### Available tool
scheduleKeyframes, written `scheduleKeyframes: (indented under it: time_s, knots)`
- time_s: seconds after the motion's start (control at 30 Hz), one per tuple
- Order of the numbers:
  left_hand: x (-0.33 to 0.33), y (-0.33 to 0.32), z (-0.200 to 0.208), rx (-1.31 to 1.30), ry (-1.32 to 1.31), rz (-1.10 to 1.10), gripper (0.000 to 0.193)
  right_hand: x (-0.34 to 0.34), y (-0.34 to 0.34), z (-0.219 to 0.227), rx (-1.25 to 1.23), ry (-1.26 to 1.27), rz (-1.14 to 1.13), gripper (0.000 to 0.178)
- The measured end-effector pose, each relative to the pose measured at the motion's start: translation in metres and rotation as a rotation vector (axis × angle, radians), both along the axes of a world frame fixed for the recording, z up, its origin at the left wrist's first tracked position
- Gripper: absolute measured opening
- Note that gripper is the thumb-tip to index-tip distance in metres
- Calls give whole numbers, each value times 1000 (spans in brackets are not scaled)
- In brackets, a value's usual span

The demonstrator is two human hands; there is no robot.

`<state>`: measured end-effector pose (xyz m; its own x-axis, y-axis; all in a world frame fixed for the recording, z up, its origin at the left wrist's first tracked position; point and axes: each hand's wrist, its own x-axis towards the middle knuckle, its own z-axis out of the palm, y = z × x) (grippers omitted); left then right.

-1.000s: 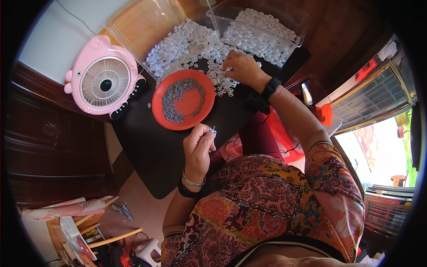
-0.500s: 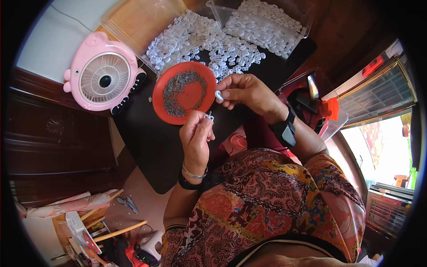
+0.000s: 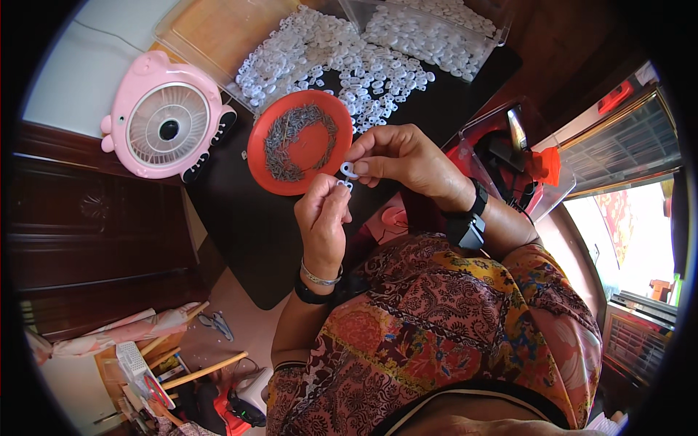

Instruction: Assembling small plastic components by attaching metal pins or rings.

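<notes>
Pinching white pieces, hands close together near red plate

To my left I have a pink animal-shaped fan with a round grille and black shoe-like feet, and a thin cable against the pale wall. A dark wooden cabinet stands on that side too; below it I see a pink-patterned cloth and a wooden stick. On my right are a clear bin with dark items inside and a gold-framed panel.
</notes>
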<state>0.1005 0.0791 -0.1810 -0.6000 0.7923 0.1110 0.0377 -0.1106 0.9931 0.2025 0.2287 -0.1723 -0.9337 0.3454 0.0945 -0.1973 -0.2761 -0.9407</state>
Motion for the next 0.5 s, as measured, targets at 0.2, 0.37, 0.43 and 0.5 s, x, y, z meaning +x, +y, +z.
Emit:
scheduleKeyframes:
  time_s: [0.2, 0.37, 0.43, 0.5]
  knots:
    - [1, -1, -1, 0, -33, 13, 17, 0, -4, 0, 85, 37, -24, 15]
    - [0, -2, -1, 4, -26, -3, 16, 1, -7, -1, 217, 5, -71, 15]
    - [1, -2, -1, -1, -8, -2, 17, 2, -6, 0, 228, -6, -72, 15]
    - [1, -2, -2, -7, 9, 2, 17, 2, -6, 0, 238, -17, -70, 14]
